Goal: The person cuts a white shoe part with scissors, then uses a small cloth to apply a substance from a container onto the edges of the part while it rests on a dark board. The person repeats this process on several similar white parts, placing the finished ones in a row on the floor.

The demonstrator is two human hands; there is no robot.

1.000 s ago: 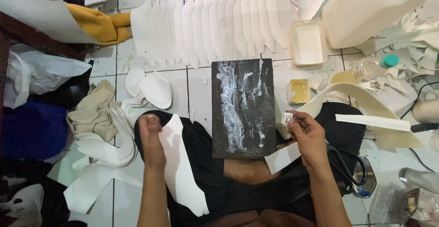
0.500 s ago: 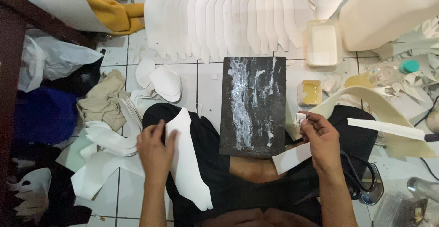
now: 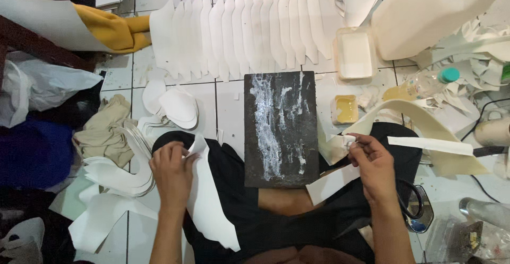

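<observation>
Gripping white cutout (image 3: 210, 200), left hand (image 3: 171, 169) atop.

Matt white sheet piece (image 3: 210, 200), rough dark board (image 3: 279, 128) w/ white smears.

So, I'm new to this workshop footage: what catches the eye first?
The dark rectangular board smeared with white paste in the middle of the tiled floor, with a fanned row of white cut-out pieces above it. The left hand grips a long white curved sheet; the right hand pinches a small white object.
</observation>
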